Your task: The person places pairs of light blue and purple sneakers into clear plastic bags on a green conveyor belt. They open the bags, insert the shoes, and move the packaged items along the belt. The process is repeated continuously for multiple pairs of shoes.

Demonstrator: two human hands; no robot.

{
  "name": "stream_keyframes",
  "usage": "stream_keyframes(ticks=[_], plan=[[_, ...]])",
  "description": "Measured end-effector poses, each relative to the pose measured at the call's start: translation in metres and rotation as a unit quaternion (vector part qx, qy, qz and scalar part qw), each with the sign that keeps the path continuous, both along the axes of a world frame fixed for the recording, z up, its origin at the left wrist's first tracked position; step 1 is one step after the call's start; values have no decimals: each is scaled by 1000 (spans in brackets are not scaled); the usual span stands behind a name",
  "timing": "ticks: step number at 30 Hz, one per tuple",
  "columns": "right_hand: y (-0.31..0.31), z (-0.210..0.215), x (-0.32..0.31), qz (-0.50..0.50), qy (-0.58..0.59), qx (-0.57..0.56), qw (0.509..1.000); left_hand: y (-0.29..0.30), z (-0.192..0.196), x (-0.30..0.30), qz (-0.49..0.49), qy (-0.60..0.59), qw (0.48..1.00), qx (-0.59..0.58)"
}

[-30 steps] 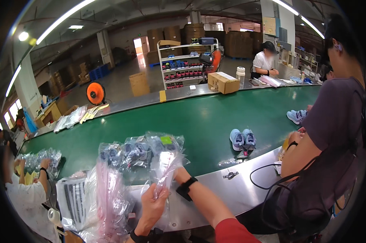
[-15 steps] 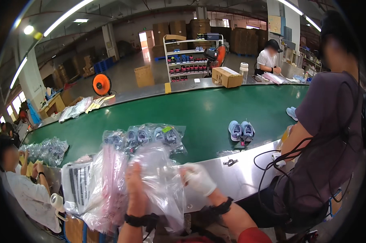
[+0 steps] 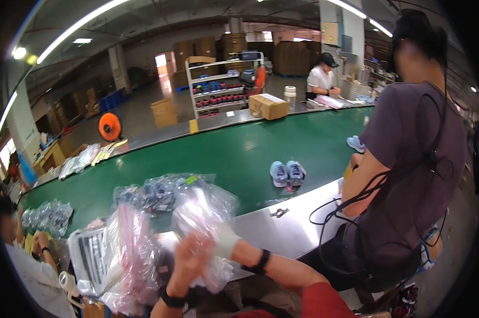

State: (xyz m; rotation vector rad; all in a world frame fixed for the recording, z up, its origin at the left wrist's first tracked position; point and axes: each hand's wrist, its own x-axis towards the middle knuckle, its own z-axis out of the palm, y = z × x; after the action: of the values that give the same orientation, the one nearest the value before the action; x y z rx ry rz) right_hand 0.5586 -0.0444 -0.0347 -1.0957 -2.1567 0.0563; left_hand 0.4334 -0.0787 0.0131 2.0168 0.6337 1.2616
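Note:
A clear plastic bag (image 3: 202,206) hangs over the near edge of the bench, blurred by motion. My bare left hand (image 3: 190,257) is closed on its lower part. Right beside it, my white-gloved right hand (image 3: 224,241) touches the bag, its fingers hidden and smeared. Left of my hands lies a heap of clear and pinkish plastic bags (image 3: 128,254). Just beyond, bagged light-blue shoes (image 3: 157,192) rest on the green belt. An unbagged pair of light-blue sneakers (image 3: 287,174) stands on the belt further right.
The green conveyor belt (image 3: 223,153) runs across, with a metal ledge (image 3: 298,220) along its near side. A small dark strap (image 3: 279,213) lies there. A co-worker in a purple shirt (image 3: 409,138) stands close at right, loose cables hanging. Another person (image 3: 48,275) works at left.
My right hand has moved left and in against my left hand. The bag has shifted with them. The whole view has turned a little to the right.

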Motion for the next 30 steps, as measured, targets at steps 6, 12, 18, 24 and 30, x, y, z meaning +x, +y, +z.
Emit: stream_keyframes(ticks=[6,12,18,24,30], plan=[[24,-27,-7,-16,-4,-114,993,-35,-20,-4,-170,233,956,-52],[31,-33,4,-43,-28,-153,987,4,-28,-18,19,203,978,-40],[36,-48,15,-32,-83,-122,989,58,-25,-12,247,22,968,-32],[26,-13,44,38,-155,-230,960,75,-18,10,227,-85,966,-86],[37,29,142,38,482,-237,843,93,-28,6,214,-113,959,-147]])
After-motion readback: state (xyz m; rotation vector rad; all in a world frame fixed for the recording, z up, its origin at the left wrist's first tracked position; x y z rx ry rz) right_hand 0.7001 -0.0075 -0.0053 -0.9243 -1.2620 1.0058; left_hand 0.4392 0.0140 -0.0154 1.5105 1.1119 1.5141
